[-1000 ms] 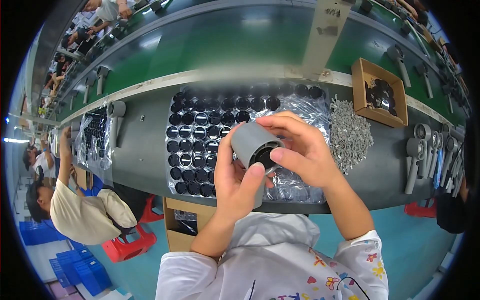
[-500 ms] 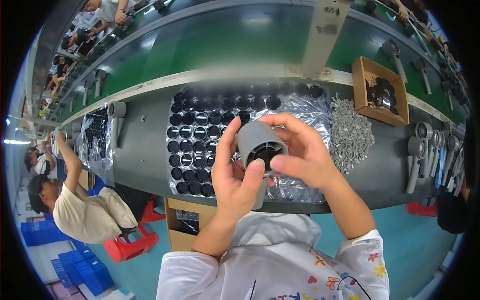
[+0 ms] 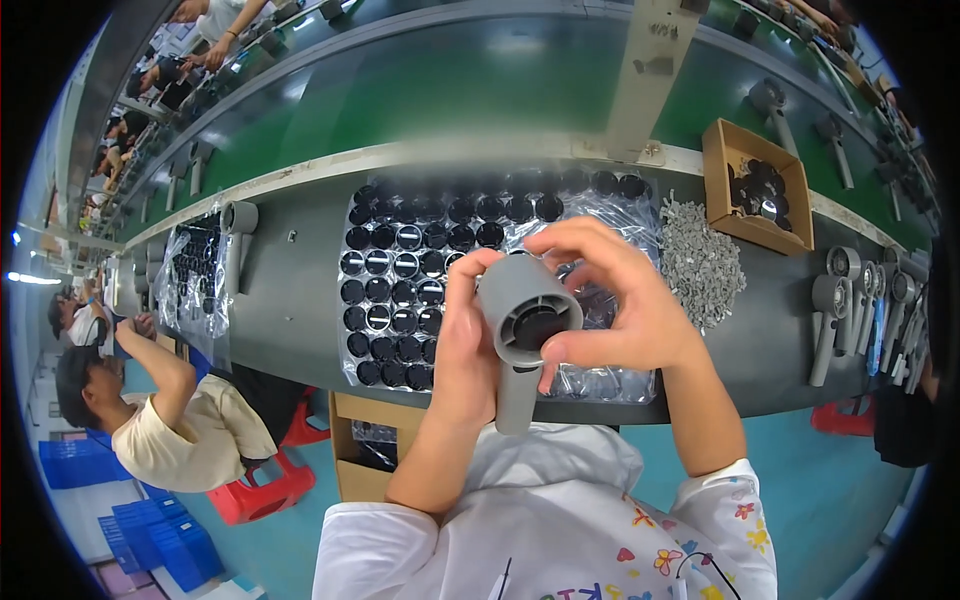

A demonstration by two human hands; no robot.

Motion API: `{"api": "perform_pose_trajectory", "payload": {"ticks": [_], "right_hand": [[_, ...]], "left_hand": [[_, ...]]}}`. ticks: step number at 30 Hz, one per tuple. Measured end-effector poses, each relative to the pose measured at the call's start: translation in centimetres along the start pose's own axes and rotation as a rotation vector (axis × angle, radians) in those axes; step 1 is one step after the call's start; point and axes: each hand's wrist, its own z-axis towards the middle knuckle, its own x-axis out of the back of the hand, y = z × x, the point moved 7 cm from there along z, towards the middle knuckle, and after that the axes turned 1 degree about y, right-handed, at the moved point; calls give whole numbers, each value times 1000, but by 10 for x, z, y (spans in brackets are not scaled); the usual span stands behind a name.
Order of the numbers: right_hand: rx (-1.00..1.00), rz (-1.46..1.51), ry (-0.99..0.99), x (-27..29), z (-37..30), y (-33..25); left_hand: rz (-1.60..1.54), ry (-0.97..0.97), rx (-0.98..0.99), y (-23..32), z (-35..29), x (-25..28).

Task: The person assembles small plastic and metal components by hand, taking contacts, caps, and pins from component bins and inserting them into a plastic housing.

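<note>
Turned a little since the earlier frames, the grey hair-dryer body [image 3: 520, 325] now shows its round dark opening more squarely to the camera, handle pointing down. Both hands hold it above the near edge of the grey table [image 3: 290, 300] — the left hand [image 3: 462, 350] wraps the barrel from the side, while the right hand [image 3: 625, 300] curls over the top, thumb and forefinger pinched on the rim of the opening. Behind the dryer, on the table, lies a plastic-lined tray of black round parts [image 3: 400, 290]. Right of the dryer sits a heap of small grey pieces [image 3: 700, 262], beyond it a cardboard box [image 3: 755, 190], and further right a row of finished grey dryers [image 3: 850, 300].
</note>
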Motion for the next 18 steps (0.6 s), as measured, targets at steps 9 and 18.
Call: {"api": "perform_pose_trajectory", "payload": {"ticks": [9, 18], "right_hand": [[875, 485, 307, 51, -76, -139], [446, 290, 539, -19, -35, -81]], "left_hand": [[141, 198, -14, -9, 0, 4], [203, 83, -13, -13, -11, -16]]}}
